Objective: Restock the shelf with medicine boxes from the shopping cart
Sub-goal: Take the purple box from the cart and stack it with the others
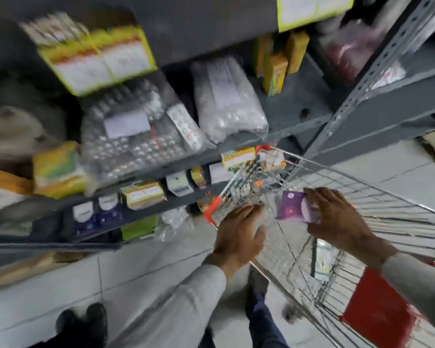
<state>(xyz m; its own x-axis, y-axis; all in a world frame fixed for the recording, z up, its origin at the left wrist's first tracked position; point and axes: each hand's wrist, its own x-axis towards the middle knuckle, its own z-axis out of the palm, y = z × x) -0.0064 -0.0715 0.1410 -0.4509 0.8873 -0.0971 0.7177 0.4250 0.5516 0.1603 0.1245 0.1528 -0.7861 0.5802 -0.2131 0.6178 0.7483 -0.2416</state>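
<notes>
Both hands are working over the cart (362, 197): right hand (337, 217) is gripping a purple box (290, 207) above its basket, left hand (239, 234) is hovering with fingers spread at its rim. Beyond the cart, the shelf (176, 167) is holding boxes.

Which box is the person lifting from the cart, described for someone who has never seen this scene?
Find the wire shopping cart at lower right, beside the grey metal shelf. Above its basket, the right hand grips a flat purple medicine box with a pale round patch. It is the only purple box there; the shelf's nearby boxes are yellow or white.
</notes>
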